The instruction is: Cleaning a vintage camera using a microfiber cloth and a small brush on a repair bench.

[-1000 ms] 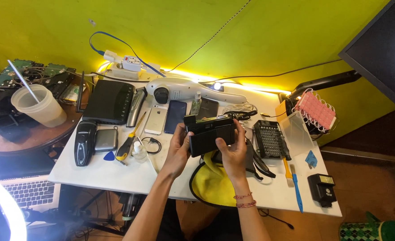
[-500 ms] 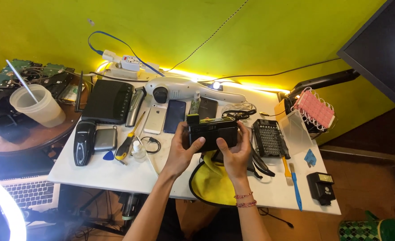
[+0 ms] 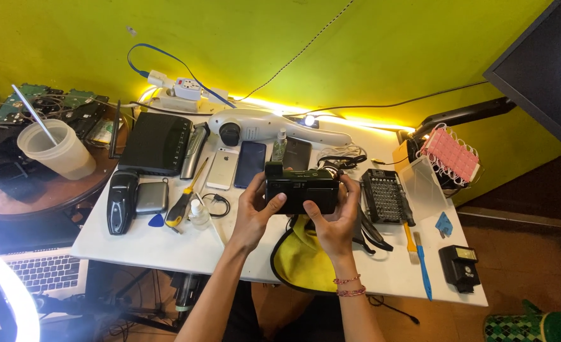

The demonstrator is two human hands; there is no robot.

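Observation:
A black compact camera (image 3: 302, 189) is held above the white table (image 3: 166, 244), over a yellow cloth (image 3: 306, 259). My left hand (image 3: 254, 214) grips its left end, thumb on the back. My right hand (image 3: 335, 218) holds the right end from below, fingers wrapped round the side. The camera sits level, its back facing me. A bracelet of beads circles my right wrist.
On the table lie two phones (image 3: 236, 168), a black router (image 3: 158, 143), a yellow-handled screwdriver (image 3: 182, 204), a bit set case (image 3: 382, 195), a camera flash (image 3: 460, 267) and a blue tool (image 3: 422, 269). A plastic cup (image 3: 58, 152) stands left; a laptop (image 3: 30, 272) sits below.
The camera has been turned in my hands from a tilted pose to level, and lifted slightly away from me. Both hands stay on it.

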